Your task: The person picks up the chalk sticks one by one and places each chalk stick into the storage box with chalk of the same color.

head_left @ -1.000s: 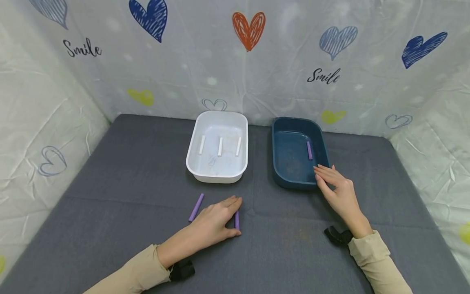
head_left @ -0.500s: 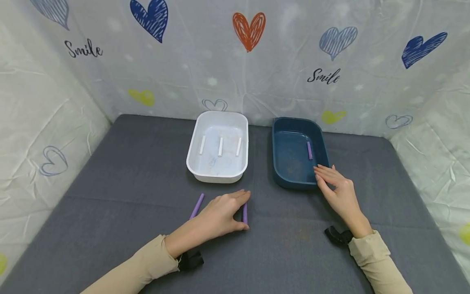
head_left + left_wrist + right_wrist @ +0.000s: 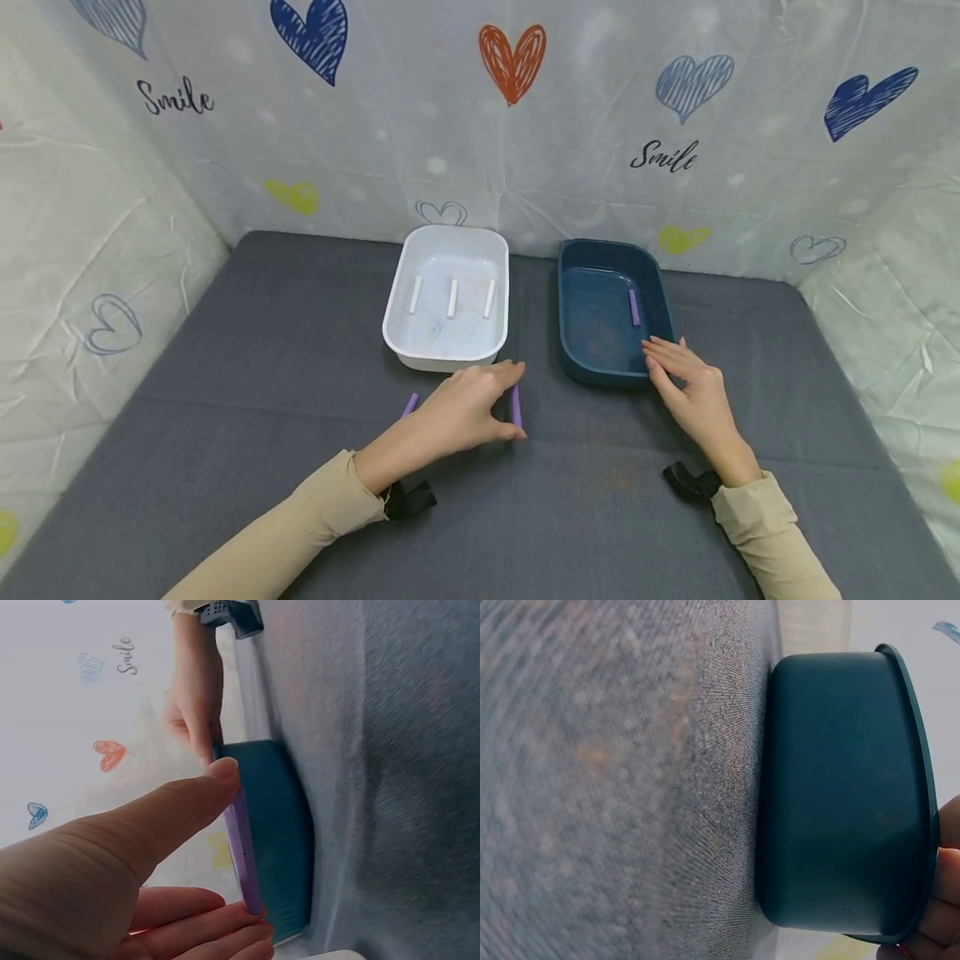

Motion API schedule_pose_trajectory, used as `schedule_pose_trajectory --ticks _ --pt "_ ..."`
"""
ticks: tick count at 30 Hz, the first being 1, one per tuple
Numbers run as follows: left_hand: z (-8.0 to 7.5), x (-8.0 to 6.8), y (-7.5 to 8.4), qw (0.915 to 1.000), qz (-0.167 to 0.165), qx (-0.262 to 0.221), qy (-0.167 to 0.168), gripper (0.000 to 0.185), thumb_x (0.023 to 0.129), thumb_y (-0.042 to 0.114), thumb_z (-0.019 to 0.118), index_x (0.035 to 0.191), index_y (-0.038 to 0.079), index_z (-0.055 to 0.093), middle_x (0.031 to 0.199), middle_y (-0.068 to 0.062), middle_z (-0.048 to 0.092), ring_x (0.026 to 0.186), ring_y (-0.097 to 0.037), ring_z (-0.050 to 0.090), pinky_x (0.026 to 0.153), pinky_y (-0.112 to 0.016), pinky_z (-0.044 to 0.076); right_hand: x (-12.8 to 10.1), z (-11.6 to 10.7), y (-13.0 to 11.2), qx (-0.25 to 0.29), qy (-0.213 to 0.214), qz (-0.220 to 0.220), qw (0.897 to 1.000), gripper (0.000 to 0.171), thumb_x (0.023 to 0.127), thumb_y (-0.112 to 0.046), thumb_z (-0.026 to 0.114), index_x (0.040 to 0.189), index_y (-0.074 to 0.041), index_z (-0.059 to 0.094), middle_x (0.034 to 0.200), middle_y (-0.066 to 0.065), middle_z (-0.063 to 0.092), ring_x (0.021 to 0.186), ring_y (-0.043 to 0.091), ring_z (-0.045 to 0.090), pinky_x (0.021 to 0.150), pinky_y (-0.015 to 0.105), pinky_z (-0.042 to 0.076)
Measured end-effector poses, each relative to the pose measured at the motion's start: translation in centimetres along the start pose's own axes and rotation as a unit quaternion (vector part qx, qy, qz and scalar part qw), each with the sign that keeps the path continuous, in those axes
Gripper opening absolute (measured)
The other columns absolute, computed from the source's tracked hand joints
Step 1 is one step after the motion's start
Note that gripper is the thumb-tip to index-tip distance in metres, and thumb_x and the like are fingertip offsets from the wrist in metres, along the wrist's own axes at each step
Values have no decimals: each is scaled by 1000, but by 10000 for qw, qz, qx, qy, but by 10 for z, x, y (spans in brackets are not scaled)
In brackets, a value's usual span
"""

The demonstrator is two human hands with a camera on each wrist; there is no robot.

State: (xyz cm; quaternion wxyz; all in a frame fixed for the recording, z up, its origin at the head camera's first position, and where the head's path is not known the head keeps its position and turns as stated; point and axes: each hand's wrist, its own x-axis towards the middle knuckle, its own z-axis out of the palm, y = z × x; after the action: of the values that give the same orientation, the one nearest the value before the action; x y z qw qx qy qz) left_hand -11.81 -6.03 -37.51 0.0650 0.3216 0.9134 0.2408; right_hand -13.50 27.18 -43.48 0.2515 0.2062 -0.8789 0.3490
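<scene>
My left hand (image 3: 468, 408) pinches a purple stick (image 3: 516, 406) between thumb and fingers, just above the grey mat, in front of the white tray (image 3: 397, 333). The left wrist view shows the same purple stick (image 3: 244, 851) held end to end between thumb and fingertips (image 3: 225, 769). A second purple stick (image 3: 408, 405) lies on the mat, partly hidden behind that hand. My right hand (image 3: 686, 379) rests with straight fingers on the near right rim of the dark blue tray (image 3: 600, 371), which holds one purple stick (image 3: 635, 307). Three white sticks (image 3: 452, 298) lie in the white tray.
The two trays stand side by side at the back of a grey mat (image 3: 225, 350). White plastic sheeting with hearts (image 3: 510, 58) walls in the back and both sides. The blue tray's outer wall (image 3: 840, 795) fills the right wrist view.
My left hand has carried the purple stick forward and to the right, from the near mat toward the gap between the trays. The right hand stayed on the blue tray.
</scene>
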Motion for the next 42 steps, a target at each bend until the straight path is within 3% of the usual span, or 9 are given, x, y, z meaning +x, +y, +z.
schedule_pose_trajectory --ticks 3,11,19,22,28,37,42 --pt "-3 6 0 10000 -23 10 14 79 75 31 89 138 -4 56 141 -20 54 132 -31 50 105 -46 44 0 0 0 2 -13 12 10000 22 91 0 67 112 5 73 115 19 70 114 35 64 108 53 35" --pt "-12 19 3 9999 -92 -114 53 80 76 30 88 139 -4 54 143 -20 52 133 -31 49 106 -45 43 -1 0 -1 63 -10 47 10000 22 92 0 67 112 5 73 115 20 70 115 35 64 114 35 31" --pt "-18 34 7 9998 -22 -160 105 80 76 29 88 140 -4 52 141 -17 55 129 -30 53 104 -42 45 -2 1 -1 54 -8 53 10000 22 92 0 67 112 5 74 115 20 70 114 35 64 108 54 35" --pt "-22 40 8 9998 -9 -147 130 81 77 29 88 141 -4 52 141 -17 55 129 -29 54 104 -41 45 -2 1 -1 33 -15 53 10000 22 92 0 67 112 5 73 115 19 70 114 34 64 109 53 35" --pt "-30 53 12 9998 -25 -212 34 82 78 30 87 143 -3 50 144 -16 52 131 -27 52 105 -38 44 -1 1 -1 23 8 36 10000 22 92 0 67 112 6 73 115 20 70 115 35 63 114 38 32" --pt "-35 73 16 9995 33 -309 -8 82 79 30 85 145 -3 47 144 -15 53 124 -21 57 100 -33 48 -1 1 -1 1 3 55 10000 22 92 0 66 112 6 73 115 20 70 115 35 63 110 49 34" --pt "-36 86 17 9991 56 -416 77 83 79 30 85 145 -1 47 144 -15 53 113 -20 61 88 -30 50 0 0 -1 9 6 63 10000 22 92 0 66 112 6 73 115 20 70 115 35 64 109 52 35"
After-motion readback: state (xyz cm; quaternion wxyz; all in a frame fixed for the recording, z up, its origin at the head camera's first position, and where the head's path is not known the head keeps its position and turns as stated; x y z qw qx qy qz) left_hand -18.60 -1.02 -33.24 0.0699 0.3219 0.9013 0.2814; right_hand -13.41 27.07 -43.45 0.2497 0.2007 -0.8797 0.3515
